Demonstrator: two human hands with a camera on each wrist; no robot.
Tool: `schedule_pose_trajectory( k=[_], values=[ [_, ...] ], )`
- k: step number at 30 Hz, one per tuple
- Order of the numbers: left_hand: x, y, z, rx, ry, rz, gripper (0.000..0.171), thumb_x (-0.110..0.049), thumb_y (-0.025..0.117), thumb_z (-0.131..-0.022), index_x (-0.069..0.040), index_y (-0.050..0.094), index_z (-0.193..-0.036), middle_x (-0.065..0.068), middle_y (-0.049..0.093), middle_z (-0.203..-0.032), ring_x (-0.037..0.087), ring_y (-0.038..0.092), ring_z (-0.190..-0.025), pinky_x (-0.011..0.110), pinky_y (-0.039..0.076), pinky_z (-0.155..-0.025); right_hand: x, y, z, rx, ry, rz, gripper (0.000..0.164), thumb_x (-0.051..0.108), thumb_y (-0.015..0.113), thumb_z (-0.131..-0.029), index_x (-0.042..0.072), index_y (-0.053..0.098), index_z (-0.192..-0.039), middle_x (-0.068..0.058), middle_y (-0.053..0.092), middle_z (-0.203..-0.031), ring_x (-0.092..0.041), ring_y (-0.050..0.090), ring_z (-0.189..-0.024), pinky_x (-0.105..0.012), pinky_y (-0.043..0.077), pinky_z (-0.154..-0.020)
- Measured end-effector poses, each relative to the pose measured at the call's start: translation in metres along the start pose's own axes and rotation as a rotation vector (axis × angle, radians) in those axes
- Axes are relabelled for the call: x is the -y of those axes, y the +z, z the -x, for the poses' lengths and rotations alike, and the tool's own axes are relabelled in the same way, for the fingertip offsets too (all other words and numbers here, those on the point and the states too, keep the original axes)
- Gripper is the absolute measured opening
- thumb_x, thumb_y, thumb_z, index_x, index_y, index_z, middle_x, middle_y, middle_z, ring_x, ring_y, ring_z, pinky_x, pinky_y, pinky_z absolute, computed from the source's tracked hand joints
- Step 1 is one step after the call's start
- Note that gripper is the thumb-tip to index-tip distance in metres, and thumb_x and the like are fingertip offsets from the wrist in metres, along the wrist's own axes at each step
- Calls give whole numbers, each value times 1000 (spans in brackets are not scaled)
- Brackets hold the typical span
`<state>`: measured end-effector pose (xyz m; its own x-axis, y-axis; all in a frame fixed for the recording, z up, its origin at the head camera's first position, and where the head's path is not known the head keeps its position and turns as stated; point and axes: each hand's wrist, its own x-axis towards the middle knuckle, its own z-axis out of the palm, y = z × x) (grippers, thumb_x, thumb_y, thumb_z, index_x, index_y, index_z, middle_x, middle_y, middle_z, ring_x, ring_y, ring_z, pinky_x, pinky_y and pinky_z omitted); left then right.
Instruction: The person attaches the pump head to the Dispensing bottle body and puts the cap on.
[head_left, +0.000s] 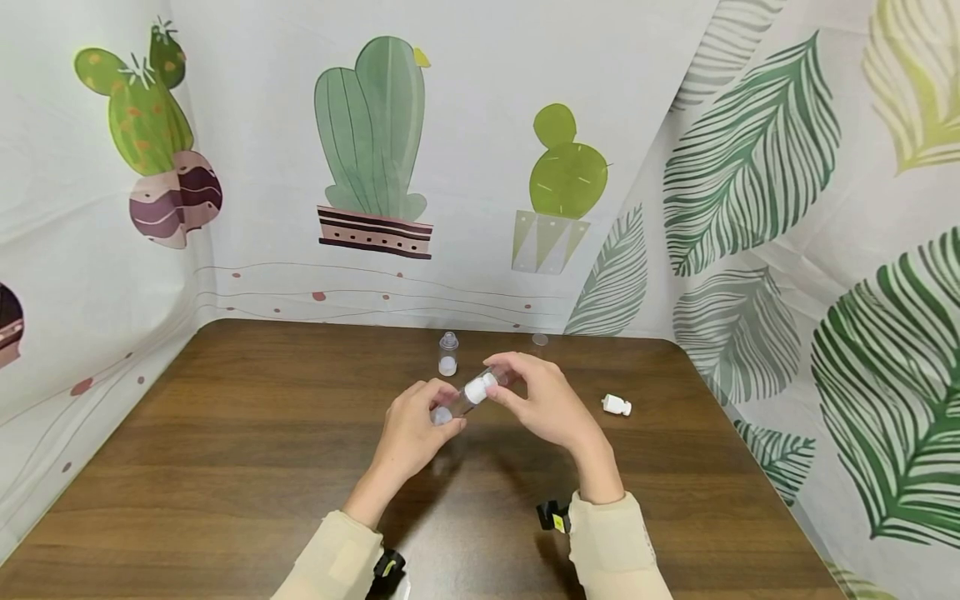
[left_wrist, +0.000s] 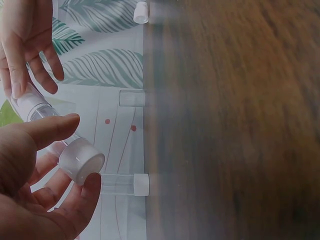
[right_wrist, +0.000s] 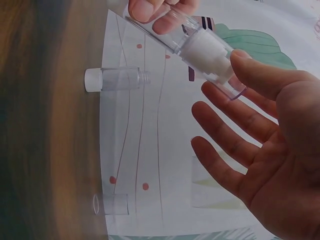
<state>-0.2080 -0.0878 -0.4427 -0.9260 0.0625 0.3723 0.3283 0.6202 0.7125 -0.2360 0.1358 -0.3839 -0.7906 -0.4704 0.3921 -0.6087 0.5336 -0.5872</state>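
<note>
A clear pump bottle (head_left: 477,389) with a white pump top and white base is held tilted between both hands above the table. My left hand (head_left: 415,427) grips its lower end, thumb and fingers around the body near the white base (left_wrist: 84,162). At the upper end, my right hand (head_left: 553,402) pinches the clear cap over the white pump top (right_wrist: 205,52) between thumb and index finger. The other right fingers (right_wrist: 222,165) are spread beside it. Behind the hands stands a second clear bottle (head_left: 448,354) with a white base and a bare, capless neck.
A loose white pump top (head_left: 617,405) lies on the brown table (head_left: 225,450) to the right. Near the back edge stands a clear cap (right_wrist: 116,204). A printed cloth (head_left: 480,167) with cacti and leaves hangs behind and beside the table.
</note>
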Motion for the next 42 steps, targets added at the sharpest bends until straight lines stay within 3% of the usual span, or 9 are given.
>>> schedule_pose_trajectory(
  k=[17,42],
  values=[
    [0,1,0,-6,22,-6,36,-13,96,-77,-16,74,-106,0,74,-102,19,68,-91,40,53,-81,3,2,0,24,23,-17,34,14,80,-96,10,70,-128,3,76,-111,-11,70,-97,-39,57,-90],
    [1,1,1,-19,97,-36,36,-11,97,-76,-15,75,-105,2,75,-101,21,70,-94,42,54,-80,4,2,0,21,94,-40,28,16,85,-92,11,76,-118,6,76,-98,-10,70,-92,-37,56,-86]
  ],
)
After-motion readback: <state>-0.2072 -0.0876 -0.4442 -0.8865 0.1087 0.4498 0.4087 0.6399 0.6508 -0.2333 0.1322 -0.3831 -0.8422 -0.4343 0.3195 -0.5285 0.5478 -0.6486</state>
